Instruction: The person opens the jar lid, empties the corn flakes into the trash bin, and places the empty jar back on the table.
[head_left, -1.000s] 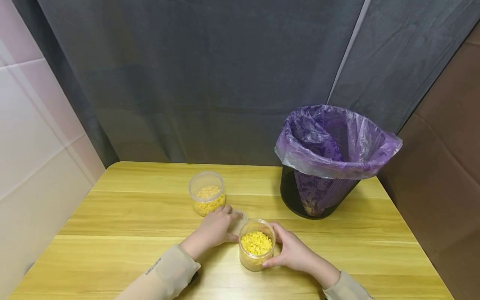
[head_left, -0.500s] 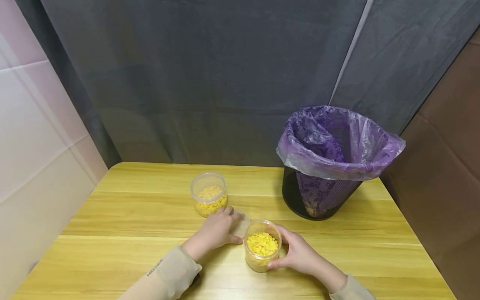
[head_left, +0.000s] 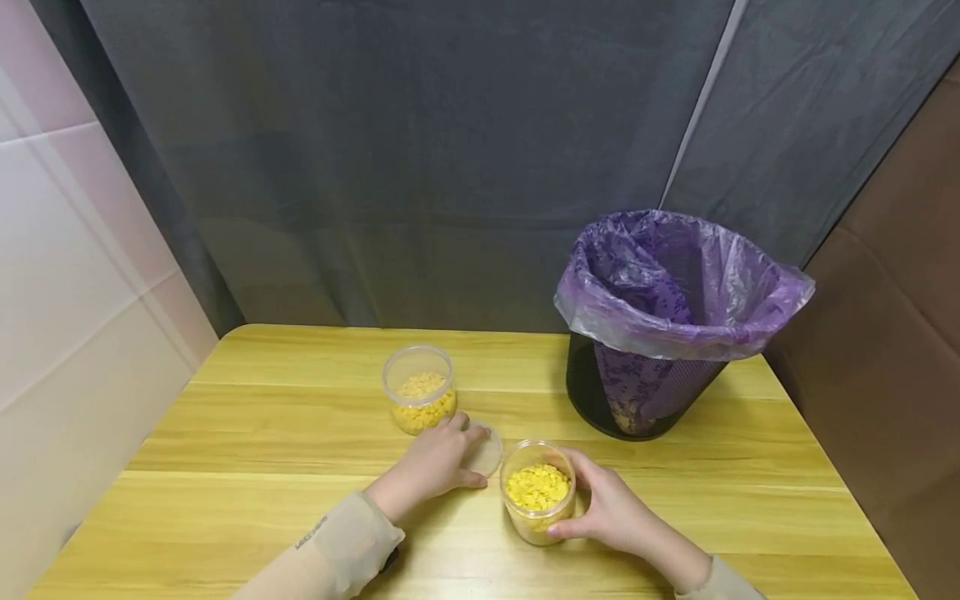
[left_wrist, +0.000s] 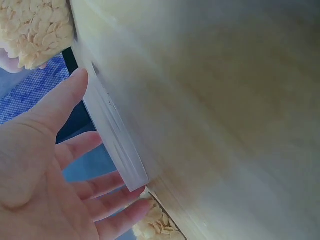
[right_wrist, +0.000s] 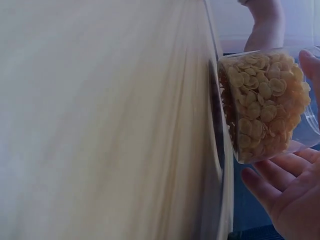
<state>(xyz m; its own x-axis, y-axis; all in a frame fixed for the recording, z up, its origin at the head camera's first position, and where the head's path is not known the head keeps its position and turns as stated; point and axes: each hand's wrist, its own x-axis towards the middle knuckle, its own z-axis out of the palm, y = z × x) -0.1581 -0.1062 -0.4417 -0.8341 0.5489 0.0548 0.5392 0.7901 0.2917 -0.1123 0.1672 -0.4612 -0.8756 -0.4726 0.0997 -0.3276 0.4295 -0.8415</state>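
Note:
A clear plastic jar of flat yellow flakes stands at the front of the wooden table, right of centre. My right hand grips its right side, thumb in front and fingers behind. In the right wrist view the flakes show through the jar's wall. To the left of this jar, a flat translucent round lid lies on the table. My left hand spans the lid, thumb at its near edge and fingers at its far edge; part of the lid is hidden under the hand.
A second open jar with yellow flakes stands just beyond my left fingers. At the back right is a black mesh waste bin lined with a purple bag. A grey curtain hangs behind the table.
My right hand has slid the gripped jar to the right, away from the lid, so more of the lid shows. The left hand has stayed at the lid.

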